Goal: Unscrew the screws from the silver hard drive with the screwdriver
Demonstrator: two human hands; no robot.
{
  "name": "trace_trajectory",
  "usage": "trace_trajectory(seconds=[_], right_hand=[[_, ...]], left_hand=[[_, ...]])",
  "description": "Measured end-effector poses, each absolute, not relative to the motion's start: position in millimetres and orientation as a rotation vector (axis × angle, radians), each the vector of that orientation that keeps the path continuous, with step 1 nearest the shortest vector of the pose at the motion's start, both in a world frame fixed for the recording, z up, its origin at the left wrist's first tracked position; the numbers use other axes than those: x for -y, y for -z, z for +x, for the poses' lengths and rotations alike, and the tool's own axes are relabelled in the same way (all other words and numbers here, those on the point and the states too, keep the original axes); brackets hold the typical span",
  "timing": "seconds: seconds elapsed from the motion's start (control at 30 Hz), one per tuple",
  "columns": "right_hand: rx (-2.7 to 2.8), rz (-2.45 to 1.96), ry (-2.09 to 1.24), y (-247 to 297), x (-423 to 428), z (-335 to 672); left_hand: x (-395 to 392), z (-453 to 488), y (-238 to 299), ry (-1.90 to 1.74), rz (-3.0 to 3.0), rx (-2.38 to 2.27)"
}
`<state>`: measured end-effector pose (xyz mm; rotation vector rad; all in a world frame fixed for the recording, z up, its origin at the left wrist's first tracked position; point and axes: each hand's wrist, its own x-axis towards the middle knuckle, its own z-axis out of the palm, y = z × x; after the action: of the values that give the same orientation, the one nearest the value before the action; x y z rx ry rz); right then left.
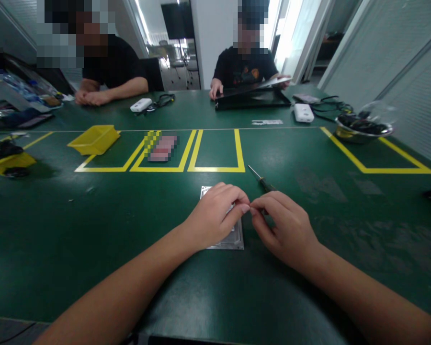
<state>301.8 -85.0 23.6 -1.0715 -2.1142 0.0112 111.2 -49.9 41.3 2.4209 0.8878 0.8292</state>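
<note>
A silver metal plate-like device, which looks like a hard drive [236,243], lies flat on the green table, largely hidden beneath my left hand [217,213]. The left thumb and forefinger are pinched together just past its right edge. Meeting them there are the pinched fingertips of my right hand [285,225]. Whatever sits between the fingertips is too small to make out. A screwdriver [261,179] rests just beyond my right hand, its shaft pointing away to the left and its handle partly covered.
Yellow tape frames mark the table [129,278]. Beyond my hands are a yellow bin [95,140], a blurred pinkish object [163,147], and a metal bowl of dark items [362,129]. Two people sit opposite; one holds a dark flat panel [251,98]. Another filled yellow bin [12,162] stands left.
</note>
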Motion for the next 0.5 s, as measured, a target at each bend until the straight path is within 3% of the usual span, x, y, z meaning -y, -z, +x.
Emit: trace_trajectory(seconds=[0.5], right_hand=[[2.086,-1.027,0.024,-24.9,87.9,301.0]], left_hand=[[50.9,111.2,-42.3,-0.844,2.275,-0.885]])
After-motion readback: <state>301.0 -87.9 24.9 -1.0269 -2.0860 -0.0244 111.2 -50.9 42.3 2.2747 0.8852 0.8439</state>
